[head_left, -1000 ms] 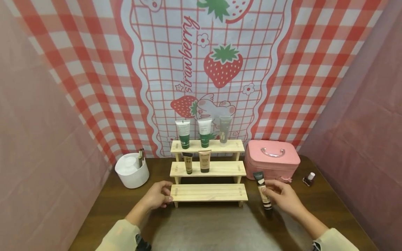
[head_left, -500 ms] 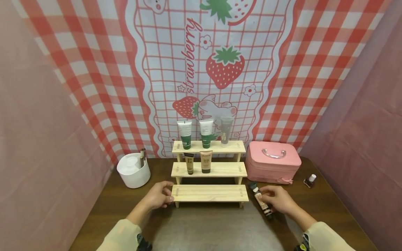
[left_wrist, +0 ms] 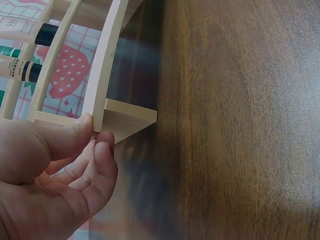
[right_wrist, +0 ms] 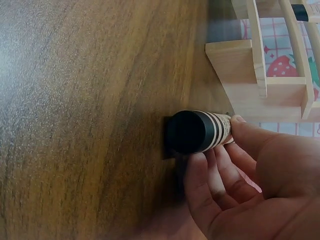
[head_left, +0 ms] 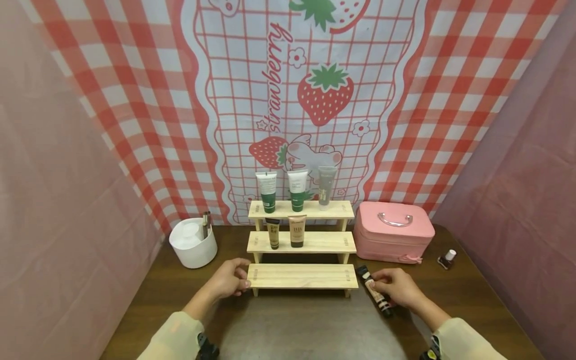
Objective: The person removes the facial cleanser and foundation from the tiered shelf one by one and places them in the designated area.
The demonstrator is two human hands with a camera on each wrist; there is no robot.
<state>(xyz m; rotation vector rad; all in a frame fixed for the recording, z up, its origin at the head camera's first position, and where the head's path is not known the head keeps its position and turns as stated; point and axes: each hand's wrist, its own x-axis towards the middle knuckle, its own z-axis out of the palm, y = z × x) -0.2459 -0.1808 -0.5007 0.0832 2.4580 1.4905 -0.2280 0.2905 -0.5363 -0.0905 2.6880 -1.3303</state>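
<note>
In the head view my left hand (head_left: 227,280) is at the left end of the lowest step of a three-step wooden display rack (head_left: 302,276). Its thumb and a finger pinch the board's corner, as the left wrist view shows. To the right of the rack, my right hand (head_left: 398,287) holds a beige squeeze tube (head_left: 376,296) with dark bands between thumb and fingers. The tube lies slanted close over the table, black cap (right_wrist: 187,132) toward me, dark crimped end near the rack. A small dark tube (head_left: 273,235) and a BB cream tube (head_left: 297,232) stand on the middle step.
Two green-and-white tubes (head_left: 298,192) and a grey translucent tube (head_left: 326,187) stand on the top step. A pink case (head_left: 393,232) sits right of the rack, with a nail polish bottle (head_left: 446,260) beyond. At left is a white round organizer (head_left: 194,250) with slim sticks.
My right hand has lowered the tube toward the table and tipped it over, its dark crimped end swinging left toward the rack. The left hand keeps its place at the rack.
</note>
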